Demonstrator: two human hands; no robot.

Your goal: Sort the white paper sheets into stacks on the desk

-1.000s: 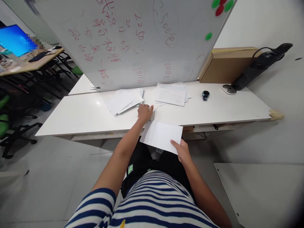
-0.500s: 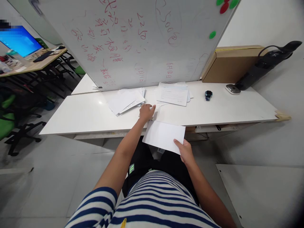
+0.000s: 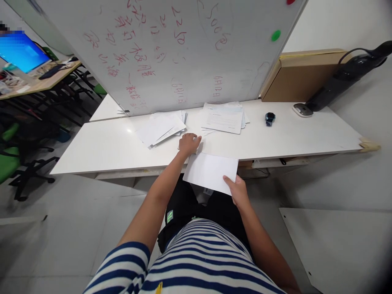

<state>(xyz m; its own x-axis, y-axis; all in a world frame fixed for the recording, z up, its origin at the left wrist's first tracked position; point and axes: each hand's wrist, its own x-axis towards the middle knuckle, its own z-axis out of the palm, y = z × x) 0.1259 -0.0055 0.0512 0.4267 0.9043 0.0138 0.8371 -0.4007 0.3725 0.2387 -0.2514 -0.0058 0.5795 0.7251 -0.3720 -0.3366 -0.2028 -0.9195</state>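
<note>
A white sheet of paper (image 3: 210, 171) extends over the table's front edge, pinched at its lower right corner by my right hand (image 3: 239, 191), thumb on top. By the sheet's upper left corner, my left hand (image 3: 189, 143) is closed low over the tabletop. Its fingers curl down over something small and pale that is mostly hidden beneath the hand. Just beyond it on the left lies a fanned stack of white papers (image 3: 163, 127). A second paper stack (image 3: 222, 119), with print on its top sheet, lies behind and to the right.
A whiteboard (image 3: 196, 61) with red writing stands at the back of the white table (image 3: 294, 136). To the right are a dark wristwatch (image 3: 270, 119), a computer mouse (image 3: 303, 109), a cardboard box (image 3: 306, 77) and a black bottle-like object (image 3: 346, 79) leaning back.
The view has shifted slightly. Both hands and the sheet stay almost where they were, with no visible change of grip.
</note>
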